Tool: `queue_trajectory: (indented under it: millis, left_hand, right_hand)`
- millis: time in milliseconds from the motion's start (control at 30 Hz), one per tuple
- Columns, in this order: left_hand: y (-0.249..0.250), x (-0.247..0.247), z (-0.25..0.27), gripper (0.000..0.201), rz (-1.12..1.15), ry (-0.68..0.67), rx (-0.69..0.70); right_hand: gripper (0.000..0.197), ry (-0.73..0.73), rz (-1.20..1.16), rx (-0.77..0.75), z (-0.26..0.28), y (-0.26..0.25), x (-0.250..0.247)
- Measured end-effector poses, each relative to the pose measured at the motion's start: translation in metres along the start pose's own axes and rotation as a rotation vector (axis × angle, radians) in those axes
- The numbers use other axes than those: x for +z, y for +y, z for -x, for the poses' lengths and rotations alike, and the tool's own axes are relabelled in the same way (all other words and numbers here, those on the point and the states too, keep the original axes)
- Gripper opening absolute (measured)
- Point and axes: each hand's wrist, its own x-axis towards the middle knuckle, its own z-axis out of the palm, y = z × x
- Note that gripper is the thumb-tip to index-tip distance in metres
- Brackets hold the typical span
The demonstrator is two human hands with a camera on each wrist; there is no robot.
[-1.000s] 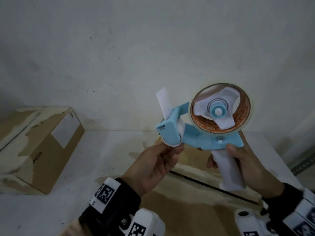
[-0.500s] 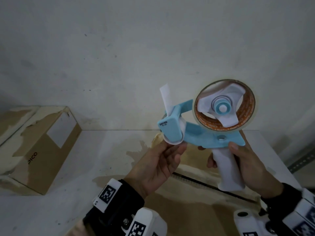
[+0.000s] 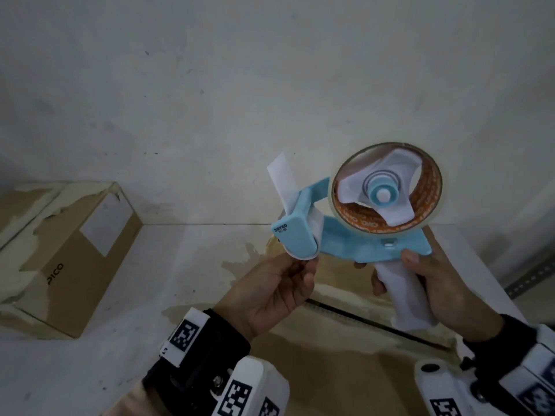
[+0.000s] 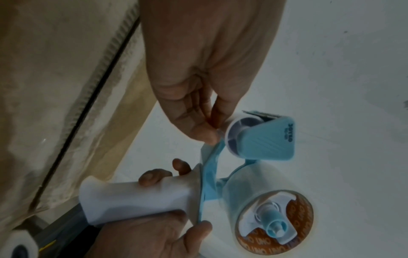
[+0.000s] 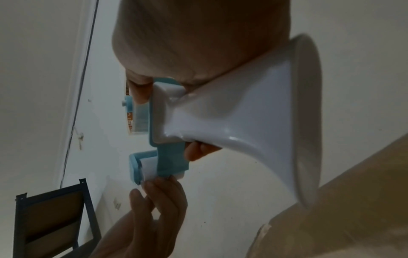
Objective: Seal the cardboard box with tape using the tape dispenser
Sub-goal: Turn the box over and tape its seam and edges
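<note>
My right hand (image 3: 396, 274) grips the white handle of a blue tape dispenser (image 3: 345, 244) and holds it up in front of the wall. A clear tape roll (image 3: 387, 187) with an orange core sits on its hub. My left hand (image 3: 303, 265) reaches up to the front roller (image 4: 234, 134), and its thumb and fingertips (image 4: 205, 129) pinch the clear tape end there. A white flap (image 3: 282, 181) sticks up above the roller. Below both hands lies the cardboard box (image 3: 345, 370), its flaps meeting at a dark seam (image 3: 360, 319).
A second cardboard box (image 3: 75, 265) marked PICO, with torn paper on top, lies on the white table (image 3: 180, 265) at the left against the wall. A metal rail (image 3: 531, 277) runs at the right edge. The right wrist view shows a dark shelf frame (image 5: 55, 209).
The dispenser has shifted only slightly in my hands. Both grips are as they were.
</note>
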Motion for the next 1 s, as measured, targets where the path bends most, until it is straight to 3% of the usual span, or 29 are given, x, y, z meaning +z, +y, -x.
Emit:
queue_trajectory:
  millis: [167, 300, 500, 667, 800, 900, 1000]
  left_hand:
    - [-0.002, -0.002, -0.001, 0.032, -0.055, -0.028, 0.0]
    - [0.002, -0.008, -0.004, 0.012, -0.101, 0.028, -0.007]
    - [0.006, -0.018, -0.005, 0.024, -0.14, 0.113, 0.083]
    - [0.01, -0.016, -0.003, 0.022, -0.174, 0.088, 0.065]
    - [0.017, -0.014, -0.002, 0.024, -0.28, 0.075, 0.069]
    - [0.026, -0.017, -0.003, 0.03, -0.364, 0.078, 0.058]
    - [0.031, -0.021, -0.004, 0.034, -0.412, 0.091, 0.071]
  right_hand:
    - [0.089, -0.015, 0.038, -0.027, 0.0, 0.001, 0.002]
    - [0.089, -0.04, 0.082, -0.044, 0.003, 0.001, -0.003]
    - [0.07, -0.095, 0.165, -0.053, 0.008, 0.001, -0.006]
    - [0.065, -0.111, 0.187, -0.058, 0.007, 0.001, -0.005]
    - [0.05, -0.158, 0.249, -0.086, 0.006, -0.002, -0.005]
    - [0.053, -0.176, 0.281, -0.11, 0.003, -0.006, -0.001]
    - [0.037, -0.19, 0.328, -0.119, 0.003, -0.01, 0.004]
